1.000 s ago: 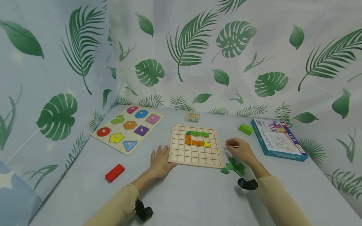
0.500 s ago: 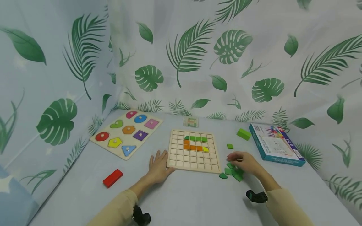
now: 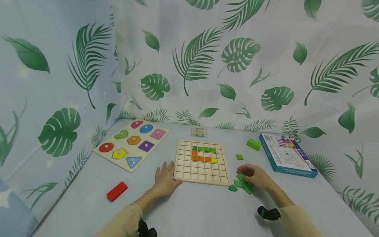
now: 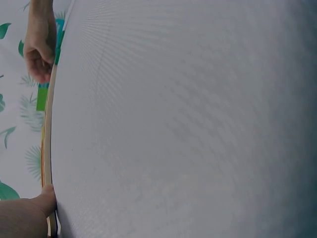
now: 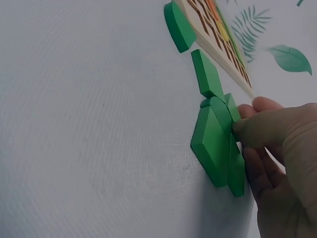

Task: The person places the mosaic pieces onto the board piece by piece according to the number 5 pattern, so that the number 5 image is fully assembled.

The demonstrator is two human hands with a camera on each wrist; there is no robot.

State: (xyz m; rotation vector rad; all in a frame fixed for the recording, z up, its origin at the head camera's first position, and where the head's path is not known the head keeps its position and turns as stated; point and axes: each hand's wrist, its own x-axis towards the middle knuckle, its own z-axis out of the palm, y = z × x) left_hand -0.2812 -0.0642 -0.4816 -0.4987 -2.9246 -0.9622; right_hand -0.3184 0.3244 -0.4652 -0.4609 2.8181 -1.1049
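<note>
A wooden grid board carries a C-shaped run of green, orange and yellow tiles. My left hand lies with fingers spread at its left edge. In the left wrist view the thumb touches the board's rim. Right of the board, my right hand is over a small pile of green pieces. The right wrist view has its thumb and forefinger pinching a green tile at the pile's edge. A green quarter-round piece lies near the board's corner, and a lone green square lies farther back.
A knobbed shape puzzle lies at the back left, with a red block in front of it. A small pattern card is behind the board. At the right are a light green block and a flat box.
My right hand has drawn back toward the green pile, and a green square now shows on the table where it was. My left hand stays at the board. The head view has tilted up.
</note>
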